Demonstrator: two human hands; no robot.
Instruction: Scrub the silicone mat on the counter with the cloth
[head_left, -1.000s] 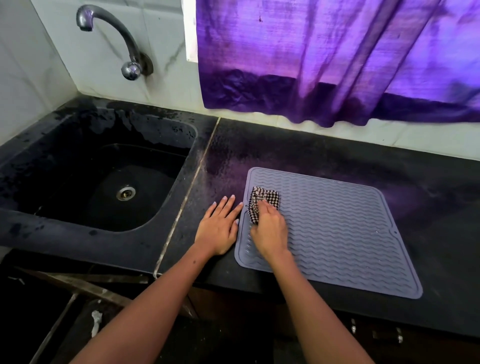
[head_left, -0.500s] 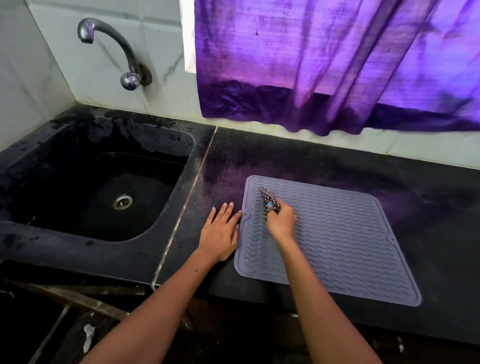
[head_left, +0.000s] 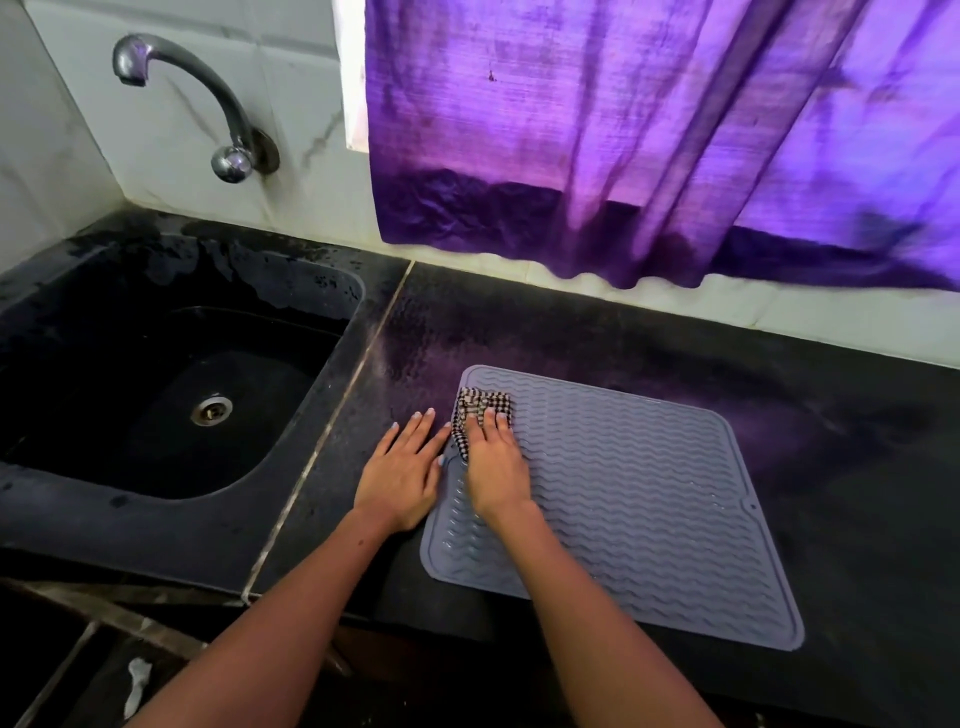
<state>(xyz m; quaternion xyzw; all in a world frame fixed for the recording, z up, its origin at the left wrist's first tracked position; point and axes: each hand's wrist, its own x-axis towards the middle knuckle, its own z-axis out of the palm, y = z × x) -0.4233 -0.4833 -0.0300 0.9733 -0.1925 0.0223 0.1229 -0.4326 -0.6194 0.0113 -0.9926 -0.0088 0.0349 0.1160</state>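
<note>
Fingers (head_left: 491, 422) of the right hand (head_left: 496, 467) are laid nearly straight and pressed on the checked cloth (head_left: 480, 402) at the far left corner of the grey silicone mat (head_left: 649, 499), which is spread on the dark worktop (head_left: 857, 467), while the left hand (head_left: 402, 470) is kept flat, with straight fingers, on the worktop just beside the mat's left edge.
</note>
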